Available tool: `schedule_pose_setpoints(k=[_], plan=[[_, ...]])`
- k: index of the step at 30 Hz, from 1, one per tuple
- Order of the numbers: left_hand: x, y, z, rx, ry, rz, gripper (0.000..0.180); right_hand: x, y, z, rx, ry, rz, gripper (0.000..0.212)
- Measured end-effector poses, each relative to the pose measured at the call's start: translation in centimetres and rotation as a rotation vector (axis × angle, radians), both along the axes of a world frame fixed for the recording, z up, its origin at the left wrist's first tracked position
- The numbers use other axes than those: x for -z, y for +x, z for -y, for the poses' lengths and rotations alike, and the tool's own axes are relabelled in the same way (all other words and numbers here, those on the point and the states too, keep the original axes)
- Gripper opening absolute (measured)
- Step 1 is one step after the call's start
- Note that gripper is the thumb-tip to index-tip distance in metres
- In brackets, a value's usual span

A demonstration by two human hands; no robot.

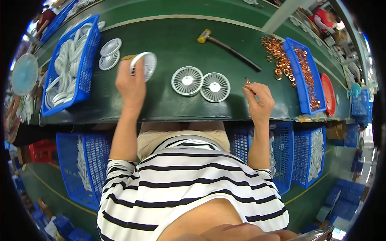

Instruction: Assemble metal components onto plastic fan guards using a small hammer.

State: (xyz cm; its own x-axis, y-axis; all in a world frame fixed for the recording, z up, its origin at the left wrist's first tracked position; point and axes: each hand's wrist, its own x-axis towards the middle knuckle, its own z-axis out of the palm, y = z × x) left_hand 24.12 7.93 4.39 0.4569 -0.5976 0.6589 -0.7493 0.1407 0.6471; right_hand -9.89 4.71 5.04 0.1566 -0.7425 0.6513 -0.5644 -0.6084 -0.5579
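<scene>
My left hand (130,88) is closed on a white round slotted grille (150,66), which is tilted up off the table. Part of that grille is hidden behind my fingers. In my right hand (260,98) a small copper-coloured ring-like piece (247,83) is pinched between thumb and fingertips. Between my hands, two white slotted grilles (187,80) lie flat, edges touching. Another pair of such grilles (109,61) lies to the left, partly overlapping. Beyond the middle, a hammer (229,49) with a yellow head and dark handle lies slantwise on the green table (165,108).
A blue basket (85,90) of white grilles stands at the left. At the right, loose copper-coloured rings (278,54) lie beside a blue tray (306,105) full of them, next to a red round tray (328,96). Blue crates (98,164) sit below the table. Other people work farther off.
</scene>
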Motion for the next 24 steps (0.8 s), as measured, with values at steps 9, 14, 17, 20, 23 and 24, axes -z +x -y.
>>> schedule_pose_setpoints(k=[9,14,17,20,23,24], plan=[[-0.8,-8.4,-3.1,0.569,0.149,-0.715,0.028,-2.8,8.0,-3.0,-0.327,-0.227,0.031,0.020],[-1.3,-9.8,-4.1,0.656,0.184,-0.748,0.027,-2.8,10.0,-3.2,-0.300,-0.209,-0.105,0.019],[-0.2,-10.0,-4.4,0.650,0.180,-0.708,0.022,-2.6,10.0,-3.0,-0.255,-0.097,-0.270,0.018],[0.3,-9.9,-4.4,0.679,0.252,-0.759,0.023,-2.4,9.9,-3.0,-0.224,-0.069,-0.299,0.018],[-0.7,-10.2,-4.2,0.791,0.233,-1.013,0.028,-2.3,10.7,-3.4,-0.103,-0.073,-0.066,0.019],[-1.4,-10.0,-4.3,0.815,0.252,-1.096,0.032,-2.5,10.5,-3.6,-0.069,-0.046,-0.065,0.021]])
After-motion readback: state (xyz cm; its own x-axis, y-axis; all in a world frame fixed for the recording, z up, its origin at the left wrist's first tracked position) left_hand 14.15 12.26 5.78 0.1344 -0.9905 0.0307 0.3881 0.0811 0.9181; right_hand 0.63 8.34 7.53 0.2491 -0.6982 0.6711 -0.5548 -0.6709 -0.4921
